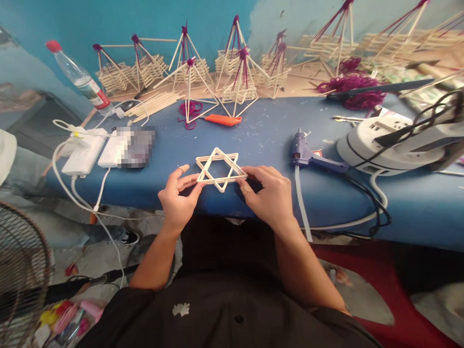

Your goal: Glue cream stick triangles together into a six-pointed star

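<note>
A six-pointed star frame of thin wooden sticks lies near the front edge of the blue table. My left hand pinches its left corner between thumb and fingers. At the opposite corner, my right hand grips the star with thumb and fingertips. Farther right on the table rests a purple glue gun, a white glue stick trailing from its back. Beyond the star lies an orange utility knife, close to a stick pyramid tied with purple yarn at its peak.
Several stick frames with purple tops line the wall. Purple yarn and black scissors lie back right, behind a round white power strip. White power strips, cables and a plastic bottle stand left. A fan is lower left.
</note>
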The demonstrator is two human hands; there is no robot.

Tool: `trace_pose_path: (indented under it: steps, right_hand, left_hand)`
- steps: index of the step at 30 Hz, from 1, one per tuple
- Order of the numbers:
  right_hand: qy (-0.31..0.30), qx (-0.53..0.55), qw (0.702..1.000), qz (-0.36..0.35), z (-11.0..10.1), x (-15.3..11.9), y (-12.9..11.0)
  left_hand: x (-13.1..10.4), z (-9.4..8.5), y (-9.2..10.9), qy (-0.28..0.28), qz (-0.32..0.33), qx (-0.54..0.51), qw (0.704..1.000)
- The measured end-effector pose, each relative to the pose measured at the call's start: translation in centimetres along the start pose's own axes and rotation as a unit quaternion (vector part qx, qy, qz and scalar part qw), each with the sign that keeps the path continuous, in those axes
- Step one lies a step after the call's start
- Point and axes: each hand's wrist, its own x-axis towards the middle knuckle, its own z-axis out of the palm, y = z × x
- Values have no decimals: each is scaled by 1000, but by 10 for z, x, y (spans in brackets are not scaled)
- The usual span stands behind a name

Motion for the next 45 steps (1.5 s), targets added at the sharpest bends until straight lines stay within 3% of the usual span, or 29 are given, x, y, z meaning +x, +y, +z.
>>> trace_pose_path:
  steps: [10, 14, 17, 20, 22, 27, 37, 45]
  right_hand:
    - [16, -24, 998, -49, 5, -1, 4]
    - [53, -21, 996, -64, -1, -6, -11]
    - [48, 30, 995, -78, -8, -13, -26]
    - [77, 29, 994, -69, -10, -16, -29]
    - [84, -19, 995, -43, -6, -13, -22]
    - [2, -72, 997, -21, 8, -2, -5]
    - [-2, -21, 1000, 16, 0, -3, -8]
    - [-26, 0, 999, 39, -6, 1, -11]
  left_hand:
    - [0, -1, -2, -4, 7, -3, 1000]
    - [12, -1, -4, -15, 35, 12, 999]
    - [28, -4, -6, 38, 94, 79, 992]
    - [34, -10, -5, 83, 107, 96, 986]
    - [28, -14, -2, 70, 109, 95, 987]
    - [6, -14, 5, 3, 160, 138, 977]
    - [6, -11, 7, -9, 116, 105, 988]
    - [2, -8, 7, 11, 81, 70, 994]
